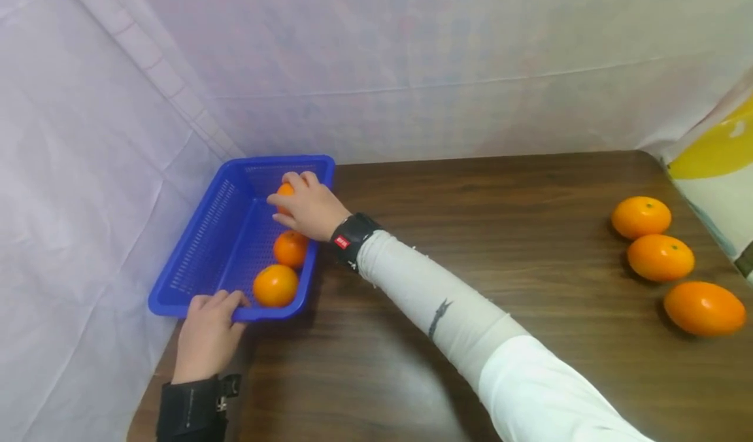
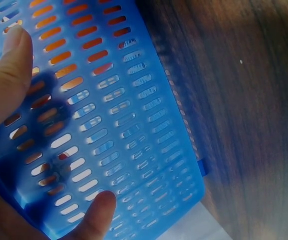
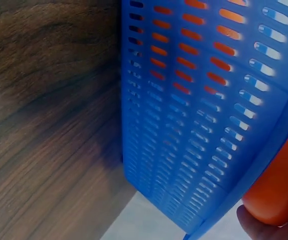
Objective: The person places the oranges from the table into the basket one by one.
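A blue slotted plastic basket stands at the left of the table, two oranges lying along its right side. My right hand reaches over the basket's right rim and grips another orange near the far corner. In the right wrist view that orange shows just inside the rim, a fingertip under it. My left hand holds the near rim of the basket. Seen in the left wrist view, its thumb and a finger lie against the slotted wall.
Three more oranges sit in a row at the right end of the brown wooden table. White cloth hangs behind the table and along its left side. Something yellow shows beyond the right edge.
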`<state>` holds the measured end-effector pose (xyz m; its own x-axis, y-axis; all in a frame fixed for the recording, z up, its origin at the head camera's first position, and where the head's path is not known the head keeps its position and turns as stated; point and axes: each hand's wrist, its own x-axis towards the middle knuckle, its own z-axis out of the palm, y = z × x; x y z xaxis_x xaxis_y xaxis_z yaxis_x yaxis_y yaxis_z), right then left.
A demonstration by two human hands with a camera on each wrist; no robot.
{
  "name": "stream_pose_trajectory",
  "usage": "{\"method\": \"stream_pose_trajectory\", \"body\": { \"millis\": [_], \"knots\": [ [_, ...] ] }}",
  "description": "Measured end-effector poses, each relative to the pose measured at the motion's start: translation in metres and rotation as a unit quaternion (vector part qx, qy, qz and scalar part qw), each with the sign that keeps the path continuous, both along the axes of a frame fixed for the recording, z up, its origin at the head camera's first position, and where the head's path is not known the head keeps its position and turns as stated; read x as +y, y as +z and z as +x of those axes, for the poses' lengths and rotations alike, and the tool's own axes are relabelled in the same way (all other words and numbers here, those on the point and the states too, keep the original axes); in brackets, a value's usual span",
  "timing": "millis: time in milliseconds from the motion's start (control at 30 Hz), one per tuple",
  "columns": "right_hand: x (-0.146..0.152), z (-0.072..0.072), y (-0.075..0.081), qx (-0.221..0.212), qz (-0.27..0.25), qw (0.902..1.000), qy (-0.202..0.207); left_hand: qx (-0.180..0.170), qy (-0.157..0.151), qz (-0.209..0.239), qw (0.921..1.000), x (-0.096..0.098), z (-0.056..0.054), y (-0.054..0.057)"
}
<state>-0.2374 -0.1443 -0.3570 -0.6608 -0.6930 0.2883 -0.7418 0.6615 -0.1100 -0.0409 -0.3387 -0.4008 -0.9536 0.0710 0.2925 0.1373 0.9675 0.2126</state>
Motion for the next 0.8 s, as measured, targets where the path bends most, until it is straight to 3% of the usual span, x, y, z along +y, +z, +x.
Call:
{"method": "stream_pose_trajectory", "body": {
  "millis": [167,400,600,800],
  "knots": [
    [-0.003,0.0,-0.002,0.001,0.002,1.0,-0.004,-0.007,0.001,-0.003,1.0,-0.001,-0.001,0.002],
    [-0.013,0.001,-0.01,-0.045,0.004,0.9989,0.015,-0.013,0.014,-0.006,0.9998,-0.001,0.005,0.003],
    [-0.015,0.0,-0.019,-0.048,0.025,0.9985,0.005,-0.006,0.015,-0.007,0.9998,0.002,0.005,0.001],
    [-0.014,0.003,-0.015,-0.057,0.04,0.9976,0.005,-0.017,0.026,-0.005,0.9995,0.004,0.006,0.002]
  ]
}}
